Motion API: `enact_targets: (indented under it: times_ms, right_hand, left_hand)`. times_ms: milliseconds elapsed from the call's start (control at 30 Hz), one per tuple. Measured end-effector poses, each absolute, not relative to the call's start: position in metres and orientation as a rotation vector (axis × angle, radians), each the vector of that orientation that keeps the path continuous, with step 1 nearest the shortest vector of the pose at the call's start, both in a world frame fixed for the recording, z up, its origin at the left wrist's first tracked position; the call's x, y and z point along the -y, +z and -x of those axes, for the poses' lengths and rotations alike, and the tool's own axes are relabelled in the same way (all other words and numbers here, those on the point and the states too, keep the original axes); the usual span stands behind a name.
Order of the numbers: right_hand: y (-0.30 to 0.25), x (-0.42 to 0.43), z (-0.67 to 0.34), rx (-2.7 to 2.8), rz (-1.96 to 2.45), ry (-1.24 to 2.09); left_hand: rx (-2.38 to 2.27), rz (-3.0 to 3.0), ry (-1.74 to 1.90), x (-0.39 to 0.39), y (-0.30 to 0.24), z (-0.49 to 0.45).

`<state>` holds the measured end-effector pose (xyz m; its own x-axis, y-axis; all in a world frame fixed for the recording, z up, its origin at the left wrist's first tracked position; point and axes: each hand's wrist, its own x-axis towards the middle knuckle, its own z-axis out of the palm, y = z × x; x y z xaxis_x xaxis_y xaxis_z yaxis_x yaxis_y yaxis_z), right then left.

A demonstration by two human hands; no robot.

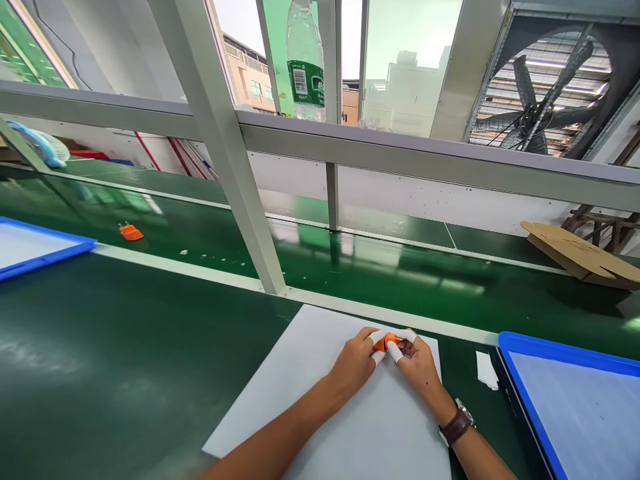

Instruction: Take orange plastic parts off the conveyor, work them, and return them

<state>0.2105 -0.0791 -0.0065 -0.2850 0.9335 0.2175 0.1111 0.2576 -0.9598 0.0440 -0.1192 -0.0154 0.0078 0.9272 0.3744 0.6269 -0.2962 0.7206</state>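
Both my hands meet over a large white sheet (345, 427) on the green table. Between them is a small orange plastic part (387, 342), partly hidden by my fingers. My left hand (354, 363) pinches its left side, and my right hand (417, 367) grips the right side, with a dark bit showing near those fingertips. White covers sit on several of my fingertips. A wristwatch with a brown strap (456, 427) is on my right wrist.
A blue-rimmed tray (530, 341) stands at the right, another blue-rimmed tray (55, 255) at the far left. A white scrap (487, 371) lies beside the sheet. Beyond the pale strip, an orange piece (131, 232) rests on green belt. A plastic bottle (306, 67) stands on the frame's crossbar.
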Motion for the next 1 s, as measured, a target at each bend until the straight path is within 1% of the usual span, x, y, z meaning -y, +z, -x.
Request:
enact_targets:
  times_ms: [267, 467, 733, 900, 1000]
  right_hand:
    - [-0.012, 0.077, -0.211, 1.57, 1.036, 1.272]
    - [-0.004, 0.08, -0.211, 1.6, 1.053, 1.288]
    - [-0.004, 0.079, -0.212, 1.671, 1.018, 1.298]
    - [-0.003, 0.077, -0.211, 1.65, 1.038, 1.363]
    - [0.002, 0.077, -0.211, 1.599, 1.028, 1.371]
  left_hand:
    - [-1.597, -1.899, 1.167, 0.118, -0.017, -0.044]
    - [-1.64, -1.96, 1.14, 0.117, -0.02, -0.045]
    - [-1.656, -1.929, 1.27, 0.115, -0.036, -0.046]
    - [-1.644, -2.0, 1.227, 0.114, -0.032, -0.046]
    - [-1.577, -1.933, 1.214, 0.116, -0.022, -0.044]
